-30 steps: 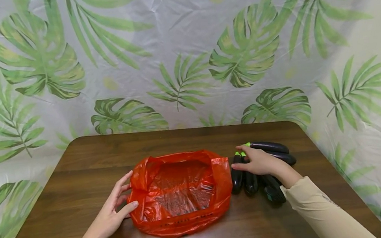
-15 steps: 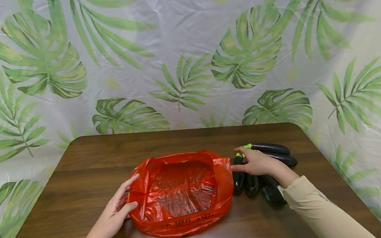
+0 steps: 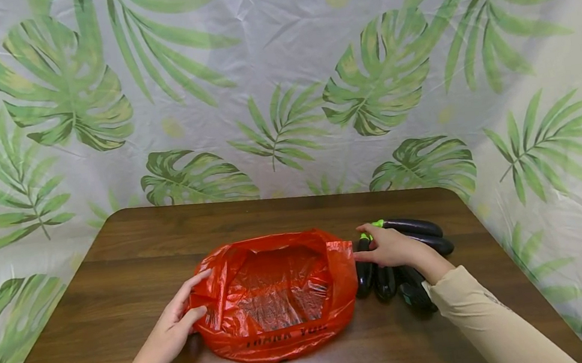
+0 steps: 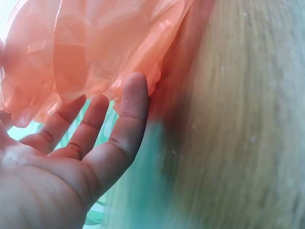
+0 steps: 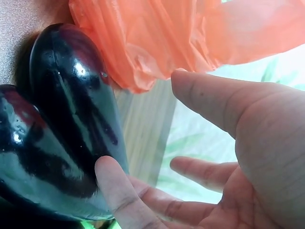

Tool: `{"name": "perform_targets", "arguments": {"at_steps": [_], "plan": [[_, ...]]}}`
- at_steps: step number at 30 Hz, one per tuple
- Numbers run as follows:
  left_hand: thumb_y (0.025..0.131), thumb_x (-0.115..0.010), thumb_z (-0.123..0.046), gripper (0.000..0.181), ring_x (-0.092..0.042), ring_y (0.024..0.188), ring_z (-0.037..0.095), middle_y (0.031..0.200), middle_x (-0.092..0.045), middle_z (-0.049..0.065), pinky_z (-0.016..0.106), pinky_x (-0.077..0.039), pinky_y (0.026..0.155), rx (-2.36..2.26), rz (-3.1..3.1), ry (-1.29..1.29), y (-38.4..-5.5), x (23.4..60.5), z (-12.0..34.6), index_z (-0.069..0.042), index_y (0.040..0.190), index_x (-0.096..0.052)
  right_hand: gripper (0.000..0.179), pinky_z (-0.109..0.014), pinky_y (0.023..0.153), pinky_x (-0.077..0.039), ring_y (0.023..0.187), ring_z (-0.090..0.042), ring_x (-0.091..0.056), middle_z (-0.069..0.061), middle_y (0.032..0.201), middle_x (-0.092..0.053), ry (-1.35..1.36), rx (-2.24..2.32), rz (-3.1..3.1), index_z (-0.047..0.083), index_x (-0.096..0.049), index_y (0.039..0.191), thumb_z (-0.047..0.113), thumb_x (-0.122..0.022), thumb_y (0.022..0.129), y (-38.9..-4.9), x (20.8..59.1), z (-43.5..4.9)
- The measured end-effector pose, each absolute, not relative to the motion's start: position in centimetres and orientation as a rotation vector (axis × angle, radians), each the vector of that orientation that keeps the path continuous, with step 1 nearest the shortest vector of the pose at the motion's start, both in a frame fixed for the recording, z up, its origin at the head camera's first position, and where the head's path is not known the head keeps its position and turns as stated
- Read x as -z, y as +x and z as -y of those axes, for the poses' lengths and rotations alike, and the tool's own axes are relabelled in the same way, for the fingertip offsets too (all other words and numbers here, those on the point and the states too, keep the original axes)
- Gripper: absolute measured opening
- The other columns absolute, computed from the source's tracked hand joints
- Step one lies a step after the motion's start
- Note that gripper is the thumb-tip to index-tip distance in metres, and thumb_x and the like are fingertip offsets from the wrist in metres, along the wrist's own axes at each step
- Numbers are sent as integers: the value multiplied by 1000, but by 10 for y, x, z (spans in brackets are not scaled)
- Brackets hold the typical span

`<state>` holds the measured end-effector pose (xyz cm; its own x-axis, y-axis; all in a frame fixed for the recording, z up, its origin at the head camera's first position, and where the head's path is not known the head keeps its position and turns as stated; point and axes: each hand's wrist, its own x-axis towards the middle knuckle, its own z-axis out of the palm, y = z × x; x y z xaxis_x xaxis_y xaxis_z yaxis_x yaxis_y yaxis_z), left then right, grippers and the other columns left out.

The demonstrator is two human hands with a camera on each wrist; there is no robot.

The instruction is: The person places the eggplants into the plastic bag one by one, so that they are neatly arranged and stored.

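- Resting loosely spread fingers of the left hand [image 3: 169, 326] against the left side of a red plastic bag [image 3: 276, 286], without visibly clamping it.
- Spreading the fingers of the right hand [image 3: 394, 247] above the eggplants [image 3: 413, 227], well apart from the left hand; extending the thumb to the bag's right edge, without gripping anything.
- Seeming, by judgement, at an early stage: showing a bag mouth already spread wide, and leaving at least four eggplants outside.
- Sitting, as bag, near the middle of a wooden table [image 3: 118, 281]; gaping upward, wrinkling in thin glossy film, bearing dark "THANK YOU" lettering on the near wall.
- Lying, as eggplants, just right of the bag; shining purple-black, ending in bright green caps, partly hiding under the right hand.
- Backing the table with a leaf-patterned cloth [image 3: 279, 43].
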<state>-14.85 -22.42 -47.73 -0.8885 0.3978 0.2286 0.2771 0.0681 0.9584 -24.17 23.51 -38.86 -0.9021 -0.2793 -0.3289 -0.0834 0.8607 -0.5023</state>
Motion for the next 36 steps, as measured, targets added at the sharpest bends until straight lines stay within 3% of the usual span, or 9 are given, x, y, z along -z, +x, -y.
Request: {"name": "perform_targets", "arguments": {"at_steps": [5,7,12,14,21,31,36], "plan": [[113,-47,-5,57,-69,118,10,158,-33,33,32,-64,87,-1968,-2214,681,-148,478,225,1,165,-27,86,-34,69,-58,71,-24,-70,-13,94,-69,-289,677,-2649,-4,-36,162,42,-75,100,-243,389,-233],[113,-47,-5,57,-68,117,9,158,-37,28,31,-64,87,-1969,-2220,685,-148,478,226,2,165,-26,85,-37,71,-59,73,-24,-70,-16,99,-70,-322,661,-2666,-5,-38,160,40,-76,99,-243,389,-232],[112,-48,-2,57,-69,117,8,152,-50,-4,29,-64,87,-1993,-2236,703,-147,479,231,4,164,-27,83,-44,82,-60,91,-26,-70,-25,119,-71,-382,600,-2717,-6,-44,156,40,-79,96,-246,392,-230],[111,-48,-1,57,-68,118,8,150,-52,-11,28,-64,88,-2001,-2240,706,-147,479,234,4,164,-27,84,-45,83,-59,96,-27,-68,-25,121,-71,-376,585,-2727,-6,-45,156,40,-81,95,-247,393,-229],[111,-46,1,58,-69,120,7,150,-53,-14,29,-64,89,-2019,-2237,725,-147,479,244,5,164,-25,83,-56,98,-58,118,-42,-69,-28,130,-70,-367,560,-2740,-6,-46,155,37,-82,94,-249,395,-224],[109,-50,1,62,-65,122,4,153,-47,-13,27,-63,89,-2015,-2245,712,-147,481,244,3,166,-24,84,-55,97,-57,110,-37,-68,-26,123,-70,-388,561,-2749,-7,-47,152,33,-87,89,-254,400,-218],[108,-51,4,65,-64,124,4,155,-47,-11,28,-64,88,-2014,-2253,739,-147,483,244,0,167,-23,83,-57,101,-57,117,-42,-67,-28,128,-69,-386,532,-2758,-7,-50,150,32,-88,88,-257,403,-215]]}}
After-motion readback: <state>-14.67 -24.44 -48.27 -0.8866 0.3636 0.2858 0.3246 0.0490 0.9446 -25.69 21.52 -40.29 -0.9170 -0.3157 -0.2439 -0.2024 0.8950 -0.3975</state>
